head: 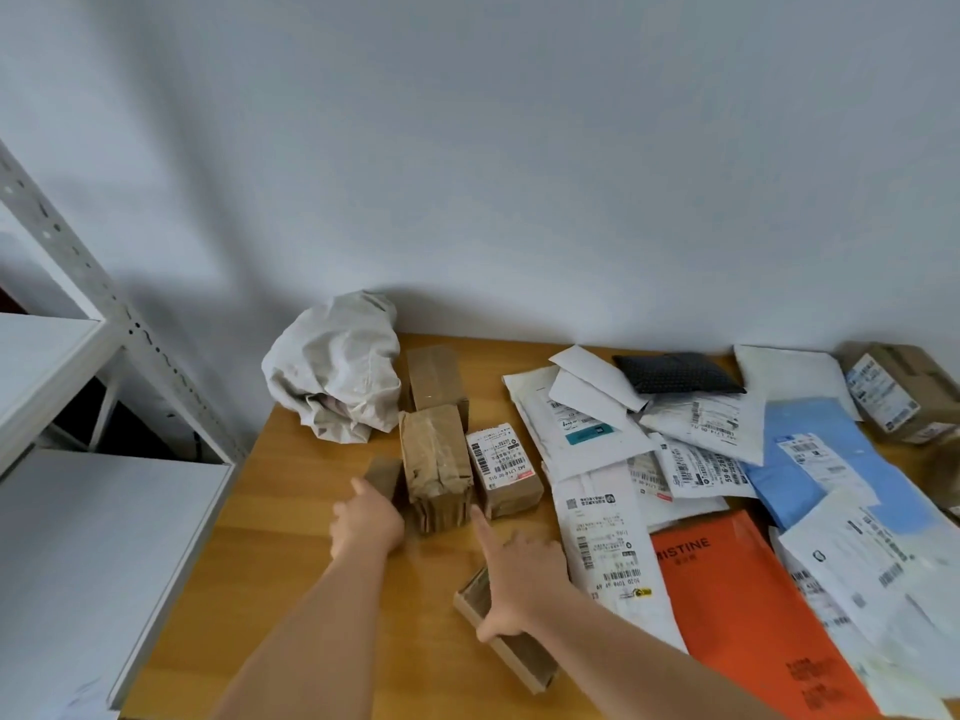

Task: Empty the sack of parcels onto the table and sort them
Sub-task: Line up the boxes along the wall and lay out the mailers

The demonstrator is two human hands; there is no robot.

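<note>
The emptied grey-white sack [337, 366] lies crumpled at the table's back left corner. Beside it stand three brown boxes: a taped box [434, 376] at the back, a wrinkled taped box [436, 465] in front of it, and a labelled box [506, 470] to the right. My left hand [366, 522] grips a small brown box [383, 472] just left of the wrinkled one. My right hand [519, 574] hovers with fingers spread over a flat cardboard box [514, 654], thumb touching it, index finger pointing at the labelled box.
Soft mailers overlap on the right half of the wooden table [291, 491]: white ones, a black one [675, 374], a blue one [810, 475], an orange one [743, 605]. A brown carton [901, 392] sits far right. White metal shelving [78, 511] stands left.
</note>
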